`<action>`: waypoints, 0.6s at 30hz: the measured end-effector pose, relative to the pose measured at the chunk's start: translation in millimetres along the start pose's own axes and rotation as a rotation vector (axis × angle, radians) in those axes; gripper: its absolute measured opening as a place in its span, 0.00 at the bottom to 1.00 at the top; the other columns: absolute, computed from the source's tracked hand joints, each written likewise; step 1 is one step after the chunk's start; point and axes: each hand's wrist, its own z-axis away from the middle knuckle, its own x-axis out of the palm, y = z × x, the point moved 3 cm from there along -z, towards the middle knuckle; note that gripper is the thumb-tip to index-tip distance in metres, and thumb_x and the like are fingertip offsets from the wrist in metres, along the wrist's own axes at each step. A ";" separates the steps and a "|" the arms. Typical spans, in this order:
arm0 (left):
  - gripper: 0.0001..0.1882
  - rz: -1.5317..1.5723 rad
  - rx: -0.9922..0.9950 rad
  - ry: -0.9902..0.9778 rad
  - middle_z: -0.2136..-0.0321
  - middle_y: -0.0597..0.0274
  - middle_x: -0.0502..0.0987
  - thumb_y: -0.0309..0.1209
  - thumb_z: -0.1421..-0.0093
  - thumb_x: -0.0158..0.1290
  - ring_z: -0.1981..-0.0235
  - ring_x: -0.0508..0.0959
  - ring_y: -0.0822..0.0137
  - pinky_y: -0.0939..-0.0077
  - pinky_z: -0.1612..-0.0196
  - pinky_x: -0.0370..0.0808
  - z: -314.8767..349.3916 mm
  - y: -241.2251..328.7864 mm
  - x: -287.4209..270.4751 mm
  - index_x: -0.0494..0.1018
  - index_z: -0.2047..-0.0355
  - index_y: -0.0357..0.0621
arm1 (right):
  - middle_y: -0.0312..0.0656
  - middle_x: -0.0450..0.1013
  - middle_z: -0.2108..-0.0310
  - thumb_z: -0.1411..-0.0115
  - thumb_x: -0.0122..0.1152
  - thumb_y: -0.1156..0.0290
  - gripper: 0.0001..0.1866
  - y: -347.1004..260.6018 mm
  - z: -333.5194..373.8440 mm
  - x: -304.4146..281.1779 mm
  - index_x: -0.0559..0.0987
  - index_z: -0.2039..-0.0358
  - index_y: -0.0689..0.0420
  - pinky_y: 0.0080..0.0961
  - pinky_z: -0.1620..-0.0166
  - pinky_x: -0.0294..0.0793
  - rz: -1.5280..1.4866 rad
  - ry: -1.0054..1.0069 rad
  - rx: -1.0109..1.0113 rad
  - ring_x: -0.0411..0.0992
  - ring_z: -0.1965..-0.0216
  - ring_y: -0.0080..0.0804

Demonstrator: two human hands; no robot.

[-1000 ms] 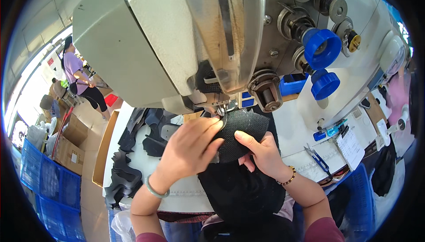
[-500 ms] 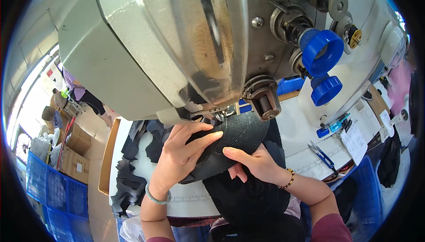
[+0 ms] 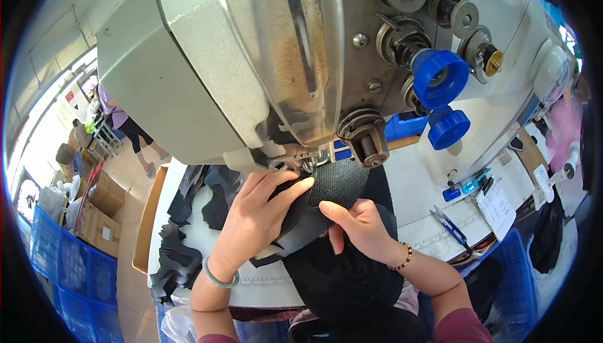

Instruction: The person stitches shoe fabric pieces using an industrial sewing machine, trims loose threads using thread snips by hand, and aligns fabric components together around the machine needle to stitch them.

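A black shoe-upper piece with a mesh panel (image 3: 342, 183) lies beneath the presser foot (image 3: 308, 162) of a large pale sewing machine (image 3: 201, 48). My left hand (image 3: 254, 208) holds its left side close to the foot, with thumb and forefinger nearly together on the material. On the near right edge, my right hand (image 3: 364, 230) pinches the piece, thumb on top and other fingers curled at its rim. The needle tip and the seam under the foot are hidden. More black material (image 3: 342, 280) hangs below the hands, over the table's near edge.
Cut black pieces (image 3: 176, 249) lie at the left of the white table. To the right are blue-handled snips (image 3: 451, 227), a written sheet (image 3: 496, 208) and a blue crate (image 3: 512, 274). Blue baskets (image 3: 75, 255) and cartons (image 3: 100, 227) stand at far left, near another person (image 3: 125, 123).
The shoe upper has turned and shifted under the presser foot, and less of its mesh shows. My right fingers have curled in more at its edge. The whole view has shifted slightly.
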 end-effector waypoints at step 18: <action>0.24 -0.170 0.076 -0.054 0.62 0.53 0.72 0.19 0.61 0.55 0.61 0.73 0.56 0.67 0.61 0.75 1.0 11.3 -0.4 0.75 0.58 0.36 | 0.42 0.72 0.86 0.32 0.47 0.59 0.21 -3.6 2.9 11.1 0.73 0.68 0.68 0.15 0.82 0.70 -0.063 -0.147 0.199 0.74 0.85 0.25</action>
